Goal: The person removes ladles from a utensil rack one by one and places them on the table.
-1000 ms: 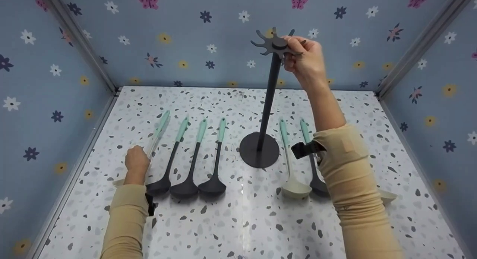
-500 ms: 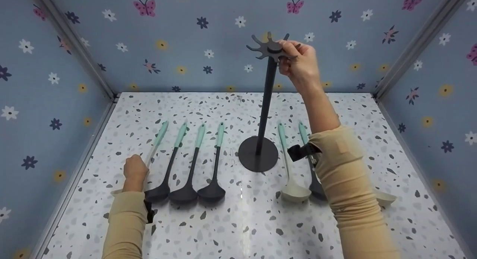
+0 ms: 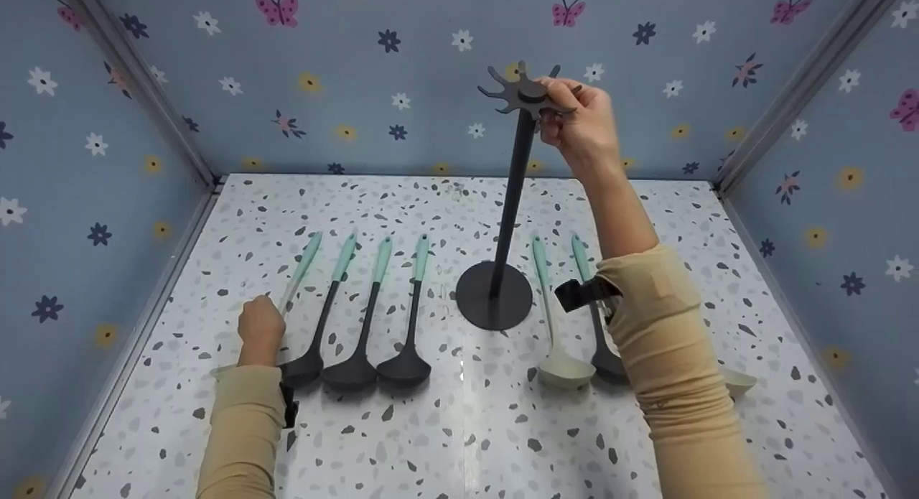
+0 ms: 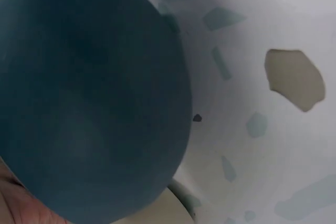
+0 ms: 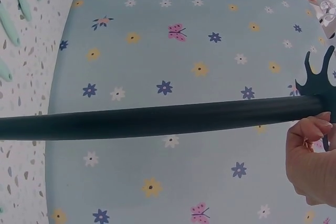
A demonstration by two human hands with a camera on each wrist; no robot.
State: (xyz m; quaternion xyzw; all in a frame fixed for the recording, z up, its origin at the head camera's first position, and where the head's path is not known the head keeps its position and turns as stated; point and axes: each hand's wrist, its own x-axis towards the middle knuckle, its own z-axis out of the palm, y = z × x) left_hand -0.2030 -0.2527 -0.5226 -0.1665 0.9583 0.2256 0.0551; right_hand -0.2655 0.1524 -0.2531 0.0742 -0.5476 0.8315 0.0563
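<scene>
In the head view my right hand pinches the hooked top of a black utensil stand, thumb above and fingers below; its round base rests on the table. The right wrist view shows the fingers against the stand's post, just under the hooks. My left hand, fingers curled, lies over the shaft of the leftmost cream ladle with a mint handle; I cannot tell whether it grips it. In the left wrist view a dark ladle bowl hides most of that hand, with a cream bowl behind.
Beside the left hand lie several black ladles with mint handles. Right of the base are a cream ladle, a black ladle and another cream bowl, partly under the right sleeve. Flower-patterned walls enclose the speckled table.
The head view has tilted slightly, so the tabletop sits lower in the picture than a second ago. Both hands, the stand and the ladles keep their places.
</scene>
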